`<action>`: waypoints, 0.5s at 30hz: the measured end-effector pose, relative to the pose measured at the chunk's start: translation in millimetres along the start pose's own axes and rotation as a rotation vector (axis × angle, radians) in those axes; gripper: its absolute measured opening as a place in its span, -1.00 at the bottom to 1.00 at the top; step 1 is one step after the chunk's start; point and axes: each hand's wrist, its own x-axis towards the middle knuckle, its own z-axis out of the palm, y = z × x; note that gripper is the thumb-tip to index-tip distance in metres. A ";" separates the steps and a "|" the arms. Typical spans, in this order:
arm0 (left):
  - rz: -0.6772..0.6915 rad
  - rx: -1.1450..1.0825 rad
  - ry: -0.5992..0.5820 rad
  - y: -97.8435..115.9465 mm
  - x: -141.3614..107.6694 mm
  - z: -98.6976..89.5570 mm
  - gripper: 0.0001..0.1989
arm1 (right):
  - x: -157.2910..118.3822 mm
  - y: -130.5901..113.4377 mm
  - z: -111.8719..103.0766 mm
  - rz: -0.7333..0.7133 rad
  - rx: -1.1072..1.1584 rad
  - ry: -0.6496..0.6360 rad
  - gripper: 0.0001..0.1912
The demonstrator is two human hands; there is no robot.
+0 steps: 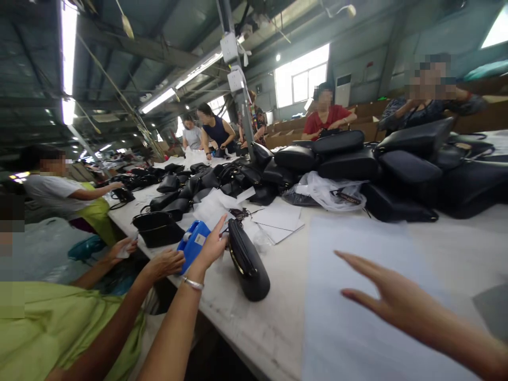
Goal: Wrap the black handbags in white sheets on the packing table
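My left hand (pixel 213 246), with a silver bangle at the wrist, is beside a small black handbag (pixel 248 262) on the white table. Its index finger is stretched out; the other fingers are partly hidden, and whether they touch the bag is unclear. The bag has a gold-coloured zip along its side. Over a large sheet of thin white paper (pixel 337 328), my right hand (pixel 384 293) is open, thumb and fingers apart, holding nothing. A blue plastic container (pixel 193 243) with a white label stands just left of my left hand.
At my left, a co-worker in a green apron (pixel 79 328) has a hand (pixel 164 263) near the blue container. Black bags (pixel 341 161) are piled across the table's far side, with clear plastic (pixel 329 190) and white sheets (pixel 278 221) before them. Several people work around the table.
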 end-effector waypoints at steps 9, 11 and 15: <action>-0.046 -0.135 -0.241 -10.6 10.2 -2.9 -0.31 | 50.9 -136.7 159.6 0.219 0.463 -0.103 0.05; -0.049 -0.133 -0.295 -7.5 3.4 -11.3 -0.24 | 54.7 -138.1 162.9 0.236 0.559 -0.092 0.11; -0.118 -0.029 -0.255 -15.2 -11.1 -29.7 -0.10 | 47.0 -126.8 144.3 0.189 0.790 -0.101 -0.15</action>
